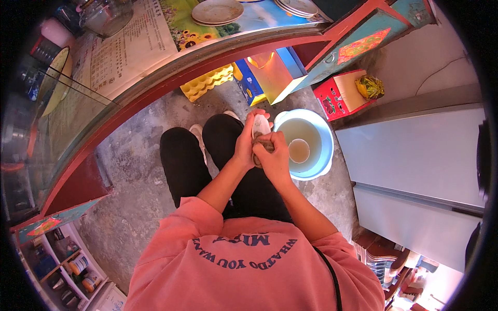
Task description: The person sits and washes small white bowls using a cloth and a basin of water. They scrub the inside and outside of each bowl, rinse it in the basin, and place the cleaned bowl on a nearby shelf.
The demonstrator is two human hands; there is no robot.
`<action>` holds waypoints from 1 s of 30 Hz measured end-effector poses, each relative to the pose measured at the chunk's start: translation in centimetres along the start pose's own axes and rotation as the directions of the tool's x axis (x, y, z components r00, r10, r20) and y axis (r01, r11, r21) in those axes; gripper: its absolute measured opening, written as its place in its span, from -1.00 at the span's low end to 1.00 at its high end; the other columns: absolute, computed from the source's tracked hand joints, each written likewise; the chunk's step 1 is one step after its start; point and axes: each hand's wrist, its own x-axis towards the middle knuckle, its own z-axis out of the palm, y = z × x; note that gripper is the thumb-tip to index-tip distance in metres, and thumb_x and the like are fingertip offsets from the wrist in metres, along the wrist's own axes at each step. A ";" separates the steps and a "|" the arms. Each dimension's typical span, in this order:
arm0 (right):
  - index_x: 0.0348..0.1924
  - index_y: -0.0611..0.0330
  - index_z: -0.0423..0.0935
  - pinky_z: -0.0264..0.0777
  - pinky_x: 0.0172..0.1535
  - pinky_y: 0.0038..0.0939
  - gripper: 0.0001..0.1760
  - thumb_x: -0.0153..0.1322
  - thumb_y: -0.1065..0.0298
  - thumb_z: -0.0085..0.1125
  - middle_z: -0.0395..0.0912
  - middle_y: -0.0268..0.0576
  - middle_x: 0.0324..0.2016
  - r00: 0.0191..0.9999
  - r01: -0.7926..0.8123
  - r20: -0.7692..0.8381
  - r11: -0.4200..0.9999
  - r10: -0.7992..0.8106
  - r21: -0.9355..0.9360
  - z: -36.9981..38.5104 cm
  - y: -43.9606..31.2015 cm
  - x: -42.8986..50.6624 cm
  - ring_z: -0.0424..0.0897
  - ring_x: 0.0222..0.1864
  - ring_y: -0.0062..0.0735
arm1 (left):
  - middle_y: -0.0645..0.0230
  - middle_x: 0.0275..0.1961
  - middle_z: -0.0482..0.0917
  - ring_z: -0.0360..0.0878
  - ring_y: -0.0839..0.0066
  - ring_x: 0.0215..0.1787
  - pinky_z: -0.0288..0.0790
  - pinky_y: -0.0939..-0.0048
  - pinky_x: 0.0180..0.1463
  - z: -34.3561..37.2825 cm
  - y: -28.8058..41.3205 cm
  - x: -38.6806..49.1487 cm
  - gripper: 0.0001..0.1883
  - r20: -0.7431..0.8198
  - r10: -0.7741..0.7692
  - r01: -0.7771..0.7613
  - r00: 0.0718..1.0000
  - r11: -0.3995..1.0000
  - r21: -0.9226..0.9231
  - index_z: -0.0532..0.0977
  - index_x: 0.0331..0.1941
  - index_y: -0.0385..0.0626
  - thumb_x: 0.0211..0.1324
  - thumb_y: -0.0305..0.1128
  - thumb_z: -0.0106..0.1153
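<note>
My left hand holds a small white dish with a faint pattern, tilted up above my knee. My right hand grips a brown cloth and presses it against the dish's lower part. Part of the cloth hangs below my fingers, over the left palm. Just right of my hands, a light blue plastic basin of cloudy water stands on the floor, with a round bowl in it.
A red wooden cabinet curves ahead, with stacked plates on top. Beneath it are a yellow egg tray and an open blue carton. A red box stands beyond the basin. A pale refrigerator is at right.
</note>
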 end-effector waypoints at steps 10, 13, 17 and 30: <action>-0.18 0.28 0.63 0.44 0.01 -0.41 -0.76 0.35 0.36 0.36 0.56 -0.20 -0.17 0.949 -0.315 0.143 0.869 0.282 0.381 -2.1 -0.4 0.0 0.58 -0.11 -0.44 | 0.13 0.34 0.45 0.47 0.08 0.30 0.36 0.05 0.38 0.7 1.0 -0.6 -0.47 0.171 -0.114 0.143 0.979 0.975 -0.169 0.34 0.33 -0.02 0.56 0.04 -0.37; -0.15 0.30 0.62 0.44 0.01 -0.44 -0.75 0.37 0.35 0.35 0.59 -0.21 -0.16 0.932 -0.362 0.190 0.833 0.310 0.419 -0.7 -1.0 0.6 0.58 -0.10 -0.48 | 0.13 0.37 0.41 0.45 0.09 0.32 0.34 0.05 0.41 0.7 0.6 -0.5 -0.48 0.177 -0.088 0.111 0.980 0.986 -0.124 0.32 0.34 -0.04 0.57 0.02 -0.40; -0.15 0.31 0.60 0.45 -0.02 -0.46 -0.75 0.37 0.36 0.33 0.60 -0.18 -0.19 0.916 -0.396 0.161 0.764 0.368 0.509 0.4 -1.4 1.9 0.58 -0.13 -0.48 | 0.12 0.38 0.39 0.43 0.10 0.35 0.34 0.08 0.40 -0.2 0.0 -0.3 -0.50 0.187 0.018 -0.024 0.982 0.999 0.025 0.31 0.34 -0.06 0.58 -0.03 -0.41; -0.08 0.27 0.57 0.43 0.09 -0.26 -0.67 0.33 0.36 0.36 0.51 -0.03 -0.10 0.996 -0.042 -0.079 0.998 0.046 0.050 -1.4 0.2 1.5 0.55 -0.02 -0.14 | 0.10 0.41 0.37 0.36 0.12 0.42 0.25 0.02 0.45 1.4 2.0 -0.9 -0.30 0.256 -0.149 0.220 0.955 0.935 -0.277 0.30 0.39 -0.01 0.47 0.26 -0.39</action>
